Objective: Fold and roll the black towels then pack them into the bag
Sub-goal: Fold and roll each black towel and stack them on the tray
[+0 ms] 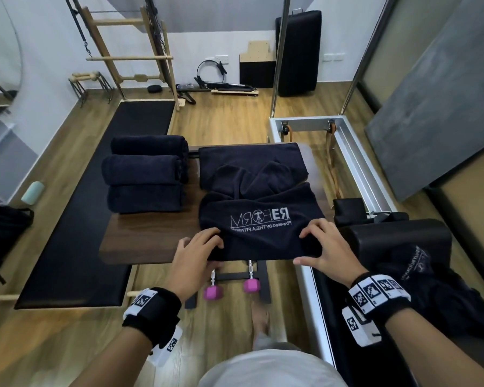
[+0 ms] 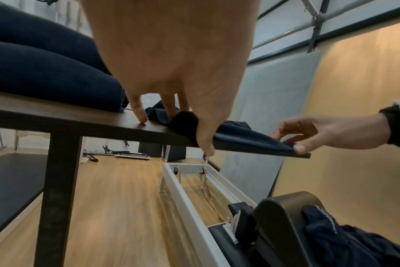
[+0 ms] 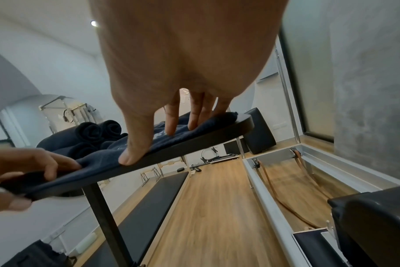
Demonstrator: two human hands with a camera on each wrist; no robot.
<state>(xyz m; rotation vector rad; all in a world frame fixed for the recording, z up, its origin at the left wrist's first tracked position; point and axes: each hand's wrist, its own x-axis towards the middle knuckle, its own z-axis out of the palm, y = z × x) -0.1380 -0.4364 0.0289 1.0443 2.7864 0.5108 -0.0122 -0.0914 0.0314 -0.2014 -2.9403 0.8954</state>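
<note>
A black towel with white "REFORM" lettering lies crumpled over the right half of a dark wooden table. My left hand grips its near left corner, fingers on top and thumb under the bunched edge. My right hand holds the near right corner, fingers laid on the cloth and thumb at the table's edge. Three rolled black towels are stacked on the table's left. A black bag sits on the floor at far left.
More dark towels are heaped on the black reformer carriage at my right. A metal reformer frame runs along the right. Pink dumbbells lie under the table. A long black padded bench lies left of the table.
</note>
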